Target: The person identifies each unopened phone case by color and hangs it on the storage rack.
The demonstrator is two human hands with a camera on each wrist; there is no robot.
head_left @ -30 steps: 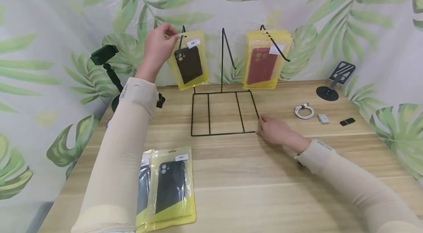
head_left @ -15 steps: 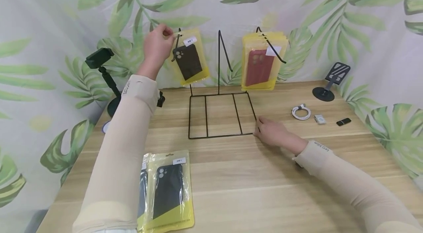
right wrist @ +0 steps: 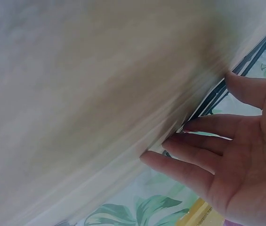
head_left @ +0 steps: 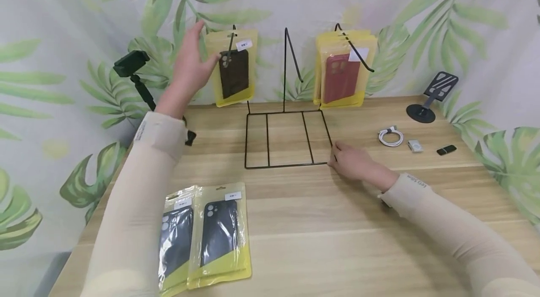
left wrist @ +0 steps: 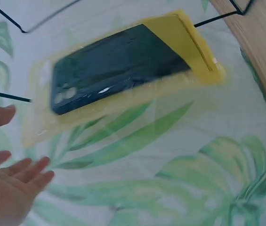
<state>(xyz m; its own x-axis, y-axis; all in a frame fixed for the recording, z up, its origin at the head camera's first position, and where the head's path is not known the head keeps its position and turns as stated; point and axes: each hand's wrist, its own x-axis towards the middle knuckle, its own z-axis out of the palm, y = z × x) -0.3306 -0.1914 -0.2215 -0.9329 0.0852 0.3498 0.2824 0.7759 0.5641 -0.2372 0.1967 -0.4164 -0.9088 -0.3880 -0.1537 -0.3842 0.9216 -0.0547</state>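
Note:
A black wire display rack (head_left: pixel 268 140) stands on the table with three upright hooks. On its left hook hangs a yellow-edged clear pouch with a dark phone case (head_left: pixel 234 74). My left hand (head_left: pixel 188 65) is beside that pouch, fingers spread and thumb out; in the left wrist view the hand (left wrist: pixel 10 188) holds nothing. My right hand (head_left: pixel 354 161) touches the front right corner of the rack's base. In the right wrist view its extended fingers (right wrist: pixel 184 169) rest against the table edge-on, by the black wire. Several similar pouches, the front one with a red phone case (head_left: pixel 341 79), hang on the right hook.
Two more pouches with dark phone cases (head_left: pixel 219 231) lie at the table's front left. A black stand (head_left: pixel 131 63) is at the left. A phone stand (head_left: pixel 422 112), white cable (head_left: pixel 390 137), small silver device (head_left: pixel 415 146) and black stick (head_left: pixel 446 150) sit at the right.
My left hand has let go of the pouch's top edge and moved left, its fingers spreading. The pouch now hangs straighter on the left hook. The right hand stays at the rack's corner.

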